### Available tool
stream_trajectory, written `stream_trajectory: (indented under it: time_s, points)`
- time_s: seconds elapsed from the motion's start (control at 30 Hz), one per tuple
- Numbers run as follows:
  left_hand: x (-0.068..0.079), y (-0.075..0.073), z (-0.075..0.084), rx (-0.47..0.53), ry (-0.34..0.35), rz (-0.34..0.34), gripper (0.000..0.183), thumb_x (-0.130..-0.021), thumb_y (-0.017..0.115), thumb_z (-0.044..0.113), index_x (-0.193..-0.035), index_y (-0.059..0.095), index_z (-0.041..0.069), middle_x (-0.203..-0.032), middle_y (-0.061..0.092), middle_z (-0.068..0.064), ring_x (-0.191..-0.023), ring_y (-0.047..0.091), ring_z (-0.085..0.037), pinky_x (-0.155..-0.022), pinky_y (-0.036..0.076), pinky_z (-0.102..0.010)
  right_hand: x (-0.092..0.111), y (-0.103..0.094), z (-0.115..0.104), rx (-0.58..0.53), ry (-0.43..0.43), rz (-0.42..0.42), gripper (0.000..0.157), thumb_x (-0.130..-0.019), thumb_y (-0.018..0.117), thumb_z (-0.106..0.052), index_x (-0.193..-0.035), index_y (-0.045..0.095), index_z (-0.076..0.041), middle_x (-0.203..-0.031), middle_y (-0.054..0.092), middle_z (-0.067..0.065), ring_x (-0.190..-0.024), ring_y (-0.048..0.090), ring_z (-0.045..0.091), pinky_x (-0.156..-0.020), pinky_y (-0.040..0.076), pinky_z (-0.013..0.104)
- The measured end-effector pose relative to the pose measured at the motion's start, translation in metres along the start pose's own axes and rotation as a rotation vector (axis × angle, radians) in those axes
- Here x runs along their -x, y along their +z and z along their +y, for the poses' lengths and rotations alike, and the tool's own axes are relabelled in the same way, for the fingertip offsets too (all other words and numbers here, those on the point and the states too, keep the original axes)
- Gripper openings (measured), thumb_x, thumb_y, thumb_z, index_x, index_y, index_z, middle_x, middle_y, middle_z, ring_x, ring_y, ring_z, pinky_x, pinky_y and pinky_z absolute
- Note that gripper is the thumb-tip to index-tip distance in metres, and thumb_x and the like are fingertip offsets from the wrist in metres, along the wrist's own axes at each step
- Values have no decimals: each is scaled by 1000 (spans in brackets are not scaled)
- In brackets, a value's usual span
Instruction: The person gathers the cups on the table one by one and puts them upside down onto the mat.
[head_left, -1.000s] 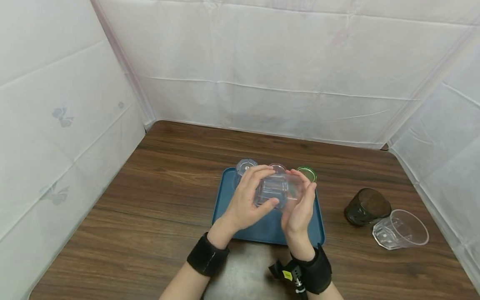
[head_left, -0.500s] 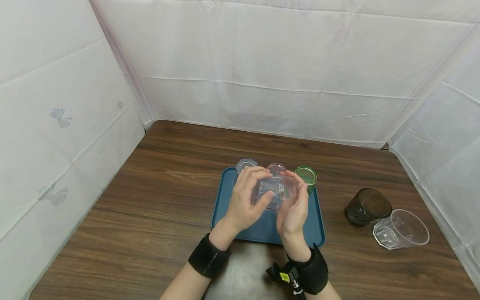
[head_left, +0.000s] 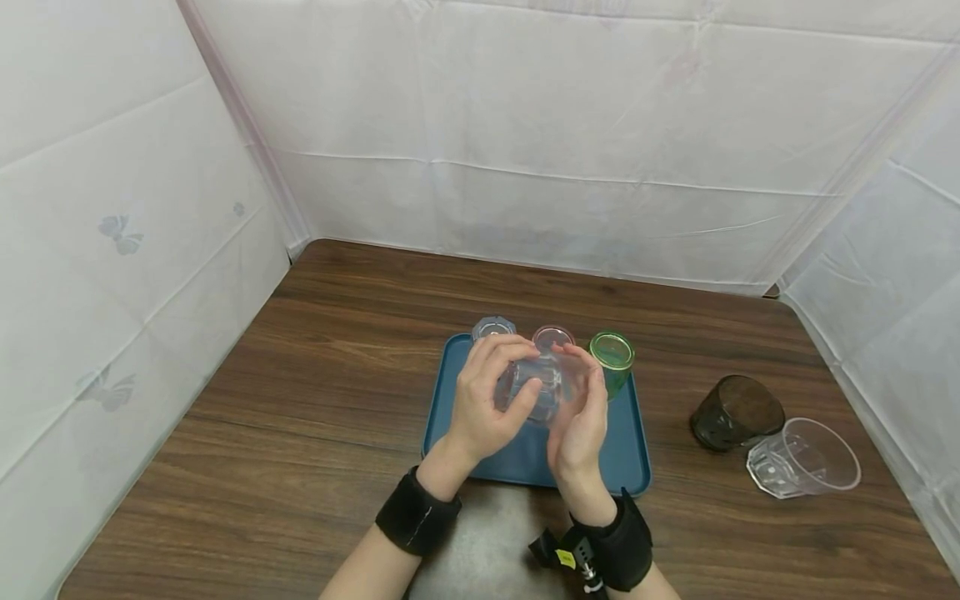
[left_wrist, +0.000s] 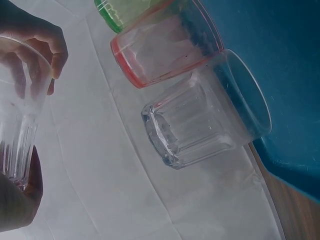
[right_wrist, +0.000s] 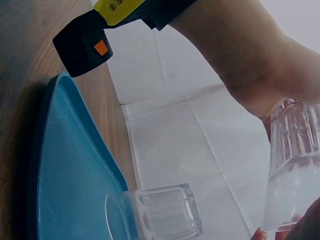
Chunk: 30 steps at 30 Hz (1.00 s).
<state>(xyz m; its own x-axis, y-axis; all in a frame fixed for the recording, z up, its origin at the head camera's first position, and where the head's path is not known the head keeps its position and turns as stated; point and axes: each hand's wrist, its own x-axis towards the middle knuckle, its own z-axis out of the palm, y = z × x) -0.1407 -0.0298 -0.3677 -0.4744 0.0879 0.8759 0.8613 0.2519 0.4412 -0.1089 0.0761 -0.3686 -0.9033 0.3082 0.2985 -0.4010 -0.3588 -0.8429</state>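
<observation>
A clear tumbler (head_left: 542, 390) with a ribbed lower part is held sideways above the blue tray (head_left: 628, 450). My left hand (head_left: 480, 400) grips it near the base, thumb on the near side and fingers over the far side. Around the rim end curls my right hand (head_left: 581, 425), its palm facing the glass. In the left wrist view the right fingers show through the clear wall of the tumbler (left_wrist: 22, 112). The right wrist view has the same tumbler (right_wrist: 292, 160) at its right edge, with fingertips at the rim.
Along the tray's far side stand a clear cup (head_left: 493, 325), partly behind the left hand, a pink-red cup (head_left: 553, 335) and a green cup (head_left: 613, 354). On the wooden table to the right, a dark brown cup (head_left: 733, 414) stands beside another clear tumbler (head_left: 802, 458). White sheeting (head_left: 525, 167) encloses the table.
Both hands have shifted slightly left together with the tumbler, the right hand more than the left. More of the green cup shows now. The cups on the tray and table have not moved.
</observation>
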Motion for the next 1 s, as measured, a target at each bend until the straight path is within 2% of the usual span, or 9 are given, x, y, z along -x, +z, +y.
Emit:
stream_trajectory:
  time_s: [0.47,0.63,1.0]
  points:
    - [-1,-3,-1,-13,22,24,21,-78,56,17,-95,62,7,-97,61,-7,-95,54,-20,-81,45,-38,5,1,2,20,22,-27,45,-102,16,-28,-120,44,1,-121,46,19,-121,38,29,-99,31,37]
    - [-2,-4,-1,-22,26,28,20,-78,57,18,-94,62,7,-96,61,-7,-94,55,-20,-80,45,-37,6,1,3,20,26,-30,44,-102,16,-28,-120,44,0,-121,47,19,-116,43,28,-94,38,33]
    - [-4,-5,0,-27,40,35,19,-76,57,17,-91,63,8,-94,62,-7,-91,56,-20,-76,46,-36,7,2,3,22,29,-33,43,-102,15,-28,-119,44,-2,-120,48,14,-115,44,27,-90,40,32]
